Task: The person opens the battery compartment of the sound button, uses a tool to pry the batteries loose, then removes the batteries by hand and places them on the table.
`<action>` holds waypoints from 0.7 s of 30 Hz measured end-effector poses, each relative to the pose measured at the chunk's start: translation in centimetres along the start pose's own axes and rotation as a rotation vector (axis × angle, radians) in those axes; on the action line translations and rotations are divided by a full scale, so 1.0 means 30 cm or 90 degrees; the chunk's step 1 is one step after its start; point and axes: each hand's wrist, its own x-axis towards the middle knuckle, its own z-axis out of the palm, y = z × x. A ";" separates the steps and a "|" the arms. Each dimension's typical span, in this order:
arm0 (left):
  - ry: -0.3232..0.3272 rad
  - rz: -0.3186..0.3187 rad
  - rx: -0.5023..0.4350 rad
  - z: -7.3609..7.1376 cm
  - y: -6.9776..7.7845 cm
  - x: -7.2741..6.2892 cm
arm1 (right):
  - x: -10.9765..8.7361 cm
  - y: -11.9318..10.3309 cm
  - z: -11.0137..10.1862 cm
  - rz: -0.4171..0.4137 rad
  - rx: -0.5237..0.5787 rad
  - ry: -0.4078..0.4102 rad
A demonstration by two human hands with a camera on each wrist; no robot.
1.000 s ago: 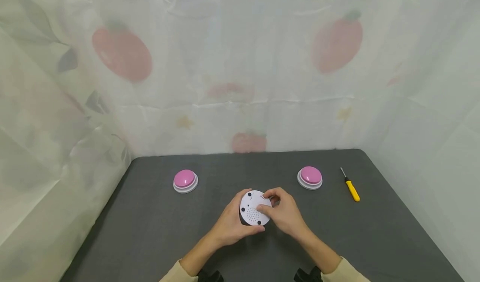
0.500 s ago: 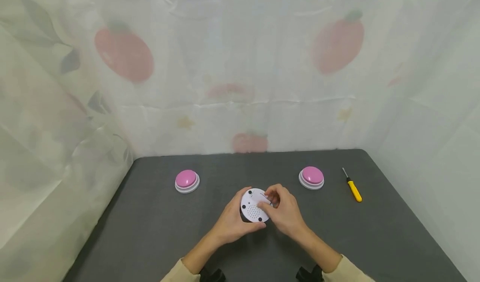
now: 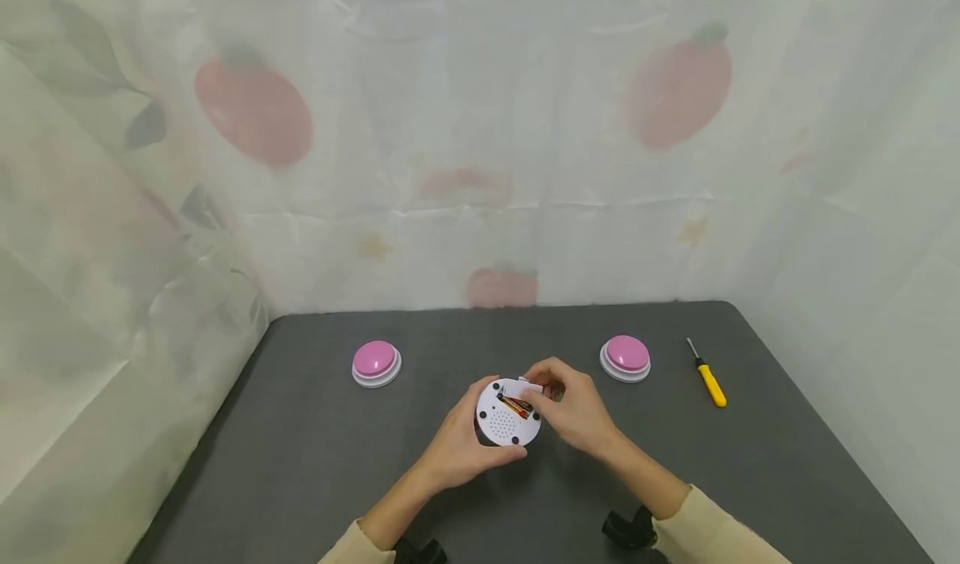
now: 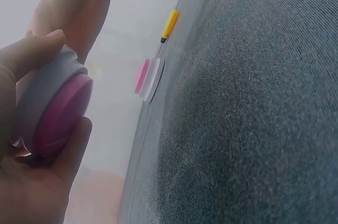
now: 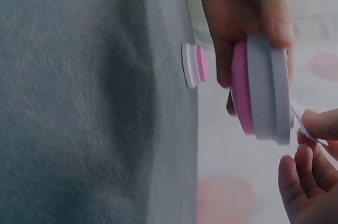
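Observation:
My left hand point(image 3: 459, 443) grips a round push button point(image 3: 501, 425) by its sides, its white underside turned up toward the head camera. That underside has black feet, a speaker grille of small holes and an uncovered battery compartment, where batteries point(image 3: 516, 405) with orange and black wrappers show. Between thumb and fingers, my right hand point(image 3: 573, 410) pinches a thin white battery cover point(image 5: 311, 130), lifted off at the compartment's edge. The button's pink dome point(image 4: 64, 114) faces down toward the table in the left wrist view.
Two more pink-and-white push buttons stand on the dark table point(image 3: 315, 464), the left button point(image 3: 375, 359) and the right button point(image 3: 627, 354). A screwdriver point(image 3: 711, 383) with a yellow handle lies at the far right. A pale printed curtain point(image 3: 420, 114) hangs behind and along the sides.
My right hand has pulled the battery cover up and away from the button, so the batteries now show. The left hand keeps its grip, with the button tilted slightly.

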 end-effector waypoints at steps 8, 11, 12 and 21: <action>0.005 -0.002 0.003 -0.010 -0.007 -0.005 | 0.053 0.033 -0.034 0.004 -0.004 0.012; 0.011 -0.004 0.015 -0.012 -0.007 -0.007 | 0.077 0.053 -0.041 0.022 -0.002 0.036; 0.013 -0.006 0.018 -0.013 -0.007 -0.008 | 0.085 0.061 -0.043 0.027 0.000 0.042; 0.022 -0.011 0.026 -0.019 -0.009 -0.020 | 0.182 0.109 -0.063 0.090 0.046 0.049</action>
